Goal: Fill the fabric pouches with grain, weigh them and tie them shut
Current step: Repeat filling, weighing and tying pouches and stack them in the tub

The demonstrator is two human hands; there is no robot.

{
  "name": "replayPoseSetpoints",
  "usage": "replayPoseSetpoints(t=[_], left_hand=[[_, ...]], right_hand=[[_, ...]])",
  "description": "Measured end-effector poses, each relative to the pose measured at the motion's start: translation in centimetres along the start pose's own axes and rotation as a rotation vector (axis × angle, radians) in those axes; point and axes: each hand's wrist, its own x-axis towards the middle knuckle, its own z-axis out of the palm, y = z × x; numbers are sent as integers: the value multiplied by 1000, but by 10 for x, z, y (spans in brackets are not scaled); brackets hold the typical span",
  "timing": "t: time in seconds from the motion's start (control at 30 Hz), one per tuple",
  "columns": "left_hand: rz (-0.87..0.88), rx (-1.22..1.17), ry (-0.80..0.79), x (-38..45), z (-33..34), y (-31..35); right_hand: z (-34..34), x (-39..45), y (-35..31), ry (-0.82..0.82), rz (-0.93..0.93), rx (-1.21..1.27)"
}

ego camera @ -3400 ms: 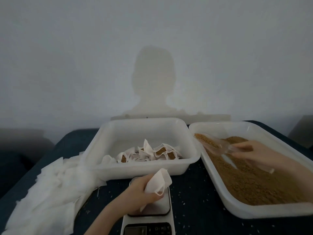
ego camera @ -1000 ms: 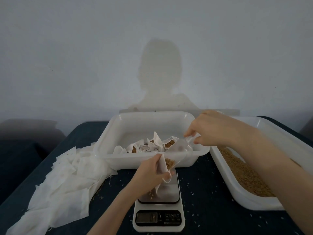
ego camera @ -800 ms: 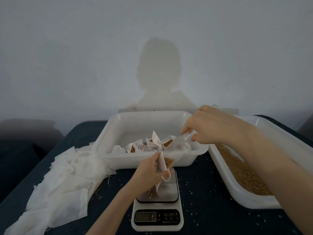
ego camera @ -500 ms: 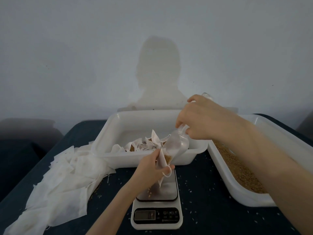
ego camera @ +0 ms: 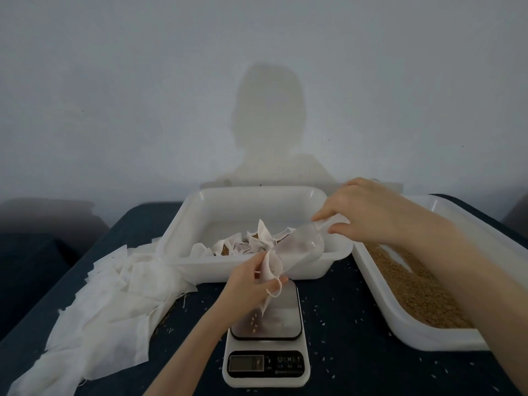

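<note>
While the scale (ego camera: 266, 342) sat nearest the person, its platform carrying a few spilled grains and its display too dim to read, the step in hand looked to be tipping grain from the scoop (ego camera: 300, 247) into the pouch (ego camera: 270, 271) held just above that platform. The left hand (ego camera: 251, 284) pinched the pouch at its mouth, fingers curled round the fabric, its loose drawstring looping below the thumb and its lower corner hanging over the platform. To do this well, that hand probably needed to keep the mouth spread wide and straight under the scoop's lip, since stray grains (ego camera: 323, 312) already dotted the dark table (ego camera: 343, 367). The right hand (ego camera: 368, 215) grasped the clear scoop by its handle, fingers wrapped round it, with the scoop tilted down so its open end met the pouch mouth; little grain showed inside it. A slow, steady tilt seemed wiser than a quick dump, so the weight could be corrected later on the scale. To the left lay a heap of empty pouches (ego camera: 108, 292). Farther back stood the white tub (ego camera: 314, 264) holding filled pouches (ego camera: 257, 241), and to the right the tray (ego camera: 400, 318) of grain (ego camera: 414, 287), close enough for a top-up.
</note>
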Motion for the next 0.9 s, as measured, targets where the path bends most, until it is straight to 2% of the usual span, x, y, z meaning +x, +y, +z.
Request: replayPoseSetpoints(t=[0.23, 0.4, 0.6, 0.73, 0.77, 0.83, 0.9], left_hand=[[105, 2, 10, 0, -1, 0], [90, 20, 47, 6, 0, 2], [81, 22, 55, 9, 2, 9], [118, 30, 123, 10, 5, 11], [116, 87, 108, 11, 7, 9], [118, 411, -11, 12, 10, 0], [128, 646, -64, 11, 10, -17]], right_hand=[[35, -24, 29, -90, 171, 377], [54, -44, 40, -84, 245, 604], [65, -69, 53, -49, 372, 711], [67, -93, 69, 58, 519, 711], [70, -101, 76, 98, 559, 692], [79, -117, 89, 138, 678, 674], [91, -130, 101, 87, 782, 648]])
